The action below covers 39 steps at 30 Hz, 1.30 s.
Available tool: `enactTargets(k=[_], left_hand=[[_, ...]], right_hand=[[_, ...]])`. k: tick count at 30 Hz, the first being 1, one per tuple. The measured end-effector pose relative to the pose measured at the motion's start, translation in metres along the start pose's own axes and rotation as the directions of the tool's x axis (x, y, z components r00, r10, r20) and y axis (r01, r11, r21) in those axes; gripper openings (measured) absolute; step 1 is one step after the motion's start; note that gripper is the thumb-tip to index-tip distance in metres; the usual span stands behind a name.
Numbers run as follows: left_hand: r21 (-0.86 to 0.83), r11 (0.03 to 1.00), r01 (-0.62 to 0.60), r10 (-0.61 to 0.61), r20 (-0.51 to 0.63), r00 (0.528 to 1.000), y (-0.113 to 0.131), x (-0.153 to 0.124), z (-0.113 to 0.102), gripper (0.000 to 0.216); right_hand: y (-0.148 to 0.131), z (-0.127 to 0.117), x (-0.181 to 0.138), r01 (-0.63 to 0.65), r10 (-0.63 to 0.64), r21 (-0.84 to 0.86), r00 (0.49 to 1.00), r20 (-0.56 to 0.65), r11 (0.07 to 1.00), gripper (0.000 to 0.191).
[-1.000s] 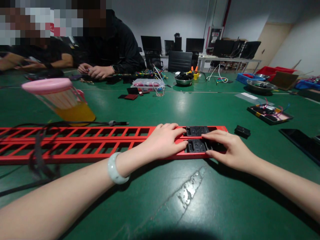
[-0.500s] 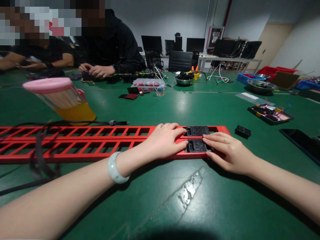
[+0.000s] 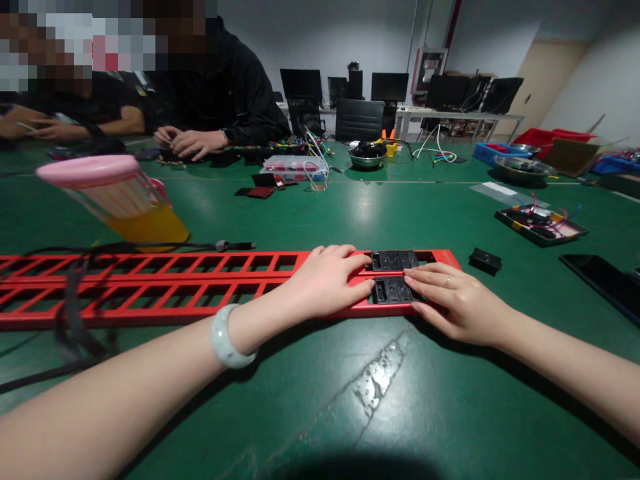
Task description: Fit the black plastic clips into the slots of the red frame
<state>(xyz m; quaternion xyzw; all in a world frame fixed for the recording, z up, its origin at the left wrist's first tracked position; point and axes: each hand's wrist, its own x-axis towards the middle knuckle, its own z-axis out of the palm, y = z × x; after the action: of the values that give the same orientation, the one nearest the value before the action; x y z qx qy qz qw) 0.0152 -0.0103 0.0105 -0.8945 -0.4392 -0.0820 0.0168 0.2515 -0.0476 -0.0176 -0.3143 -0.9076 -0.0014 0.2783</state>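
Observation:
A long red slotted rack (image 3: pixel 165 283) lies across the green table. Two black plastic parts sit in its right end, a far part (image 3: pixel 393 260) and a near part (image 3: pixel 389 290). My left hand (image 3: pixel 327 280) rests palm down on the rack just left of them, fingers curled, thumb tip touching the near part. My right hand (image 3: pixel 457 303) lies flat over the rack's right end, fingers stretched out and pressing on the near part's right edge. Neither hand holds anything.
A loose black part (image 3: pixel 485 260) lies right of the rack. A pink-lidded cup with orange liquid (image 3: pixel 123 200) and black cables (image 3: pixel 75 293) are at left. A black tray with wires (image 3: pixel 537 223) and a dark slab (image 3: pixel 603 280) are at right. Two people work across the table.
My right hand has slid slightly left along the rack, its fingers drawn together onto the near black part. My left hand has hardly moved.

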Motion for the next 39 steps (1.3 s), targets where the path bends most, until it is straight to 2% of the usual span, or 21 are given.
enactTargets(k=[20,23,26,30,32,33,36,39], left_hand=[[0.002,1.000,-0.016,0.016,-0.015,1.000,-0.002,0.000,0.002,0.042],[0.014,1.000,-0.019,0.019,-0.007,1.000,-0.002,0.000,0.002,0.042],[0.023,1.000,-0.018,0.019,-0.002,1.000,-0.002,0.000,0.001,0.041],[0.029,0.999,-0.015,0.015,-0.006,1.000,-0.002,-0.001,0.001,0.041],[0.032,0.999,-0.014,0.015,-0.007,1.000,-0.003,-0.001,0.001,0.041],[0.032,0.999,-0.014,0.014,-0.007,1.000,-0.003,-0.001,0.002,0.041],[0.027,1.000,-0.013,0.013,-0.004,1.000,-0.003,0.000,0.002,0.041],[0.018,1.000,-0.017,0.017,0.001,1.000,-0.003,0.000,0.002,0.041]], right_hand=[[0.004,0.002,-0.001,0.087,-0.087,-0.039,0.996,0.002,0.995,0.036],[0.007,0.001,-0.002,0.166,-0.167,-0.023,0.983,-0.070,0.986,0.033],[-0.002,-0.004,-0.002,0.302,-0.295,0.051,0.950,-0.106,0.952,0.024],[-0.030,-0.007,-0.003,0.431,-0.426,0.223,0.902,-0.076,0.874,0.010],[-0.042,-0.005,-0.005,0.480,-0.481,0.233,0.875,-0.058,0.845,0.002],[-0.044,-0.003,-0.005,0.498,-0.498,0.217,0.865,-0.059,0.840,0.004],[-0.039,0.000,-0.008,0.468,-0.451,0.130,0.882,-0.141,0.874,0.007],[-0.024,-0.001,-0.007,0.298,-0.293,-0.013,0.928,-0.232,0.954,0.024]])
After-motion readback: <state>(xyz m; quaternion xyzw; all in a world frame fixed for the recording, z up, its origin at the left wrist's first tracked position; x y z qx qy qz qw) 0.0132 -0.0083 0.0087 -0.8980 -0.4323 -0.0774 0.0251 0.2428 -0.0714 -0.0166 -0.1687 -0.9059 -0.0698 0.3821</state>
